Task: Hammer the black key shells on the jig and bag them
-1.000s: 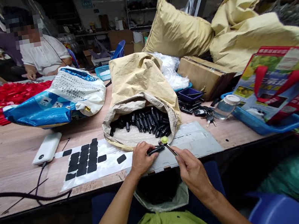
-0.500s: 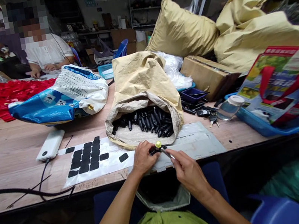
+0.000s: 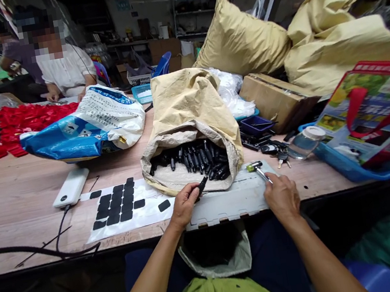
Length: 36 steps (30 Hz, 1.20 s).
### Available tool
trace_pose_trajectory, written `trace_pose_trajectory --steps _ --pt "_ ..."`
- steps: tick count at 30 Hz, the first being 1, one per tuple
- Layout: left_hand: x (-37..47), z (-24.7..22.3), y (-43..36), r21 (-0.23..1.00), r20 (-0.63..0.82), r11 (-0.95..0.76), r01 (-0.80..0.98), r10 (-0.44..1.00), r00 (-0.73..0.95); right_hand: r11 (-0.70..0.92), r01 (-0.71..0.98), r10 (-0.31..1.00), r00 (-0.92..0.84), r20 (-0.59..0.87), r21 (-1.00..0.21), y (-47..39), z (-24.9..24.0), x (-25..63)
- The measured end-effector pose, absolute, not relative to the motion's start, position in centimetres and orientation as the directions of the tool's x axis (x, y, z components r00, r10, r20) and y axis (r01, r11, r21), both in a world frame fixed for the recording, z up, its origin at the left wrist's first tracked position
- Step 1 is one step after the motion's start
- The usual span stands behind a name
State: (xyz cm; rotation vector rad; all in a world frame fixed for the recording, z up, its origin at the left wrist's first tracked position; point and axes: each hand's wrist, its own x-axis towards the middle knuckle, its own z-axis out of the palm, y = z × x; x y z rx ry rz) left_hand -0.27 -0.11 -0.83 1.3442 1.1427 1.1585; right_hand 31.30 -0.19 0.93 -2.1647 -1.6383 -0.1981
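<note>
My left hand (image 3: 183, 206) pinches a slim black tapered plastic piece (image 3: 202, 186), its narrow end pointing up and to the right. Off to the right, my right hand (image 3: 283, 198) is closed round the metal handle of a small mallet (image 3: 255, 167) with a yellow-green face, its head over the right part of the grey board (image 3: 223, 207). Just beyond the hands, a cream sack (image 3: 186, 95) lies with its mouth towards me. Inside it are several similar black pieces (image 3: 197, 158). Below the table edge, a pale bag (image 3: 243, 252) hangs open at my lap.
On the left lie a sheet with black stickers (image 3: 118, 203), a white power bank (image 3: 71, 187) with a cable, and a blue-white sack (image 3: 90, 126). At right are keys (image 3: 281, 157), a jar (image 3: 306, 142) and a blue basket (image 3: 381, 165). Two people sit at the back left.
My right hand and the mallet have moved right, away from the black piece. My left hand still holds that piece, which now points up and right.
</note>
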Motion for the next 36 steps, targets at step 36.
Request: trace_pose_trajectory --steps 36 --pt "-1.0 0.1 -0.6 0.991 0.003 0.021 -0.129 0.984 0.18 0.12 0.215 0.952 -0.301 0.051 -0.969 -2.4 1.9 17.6"
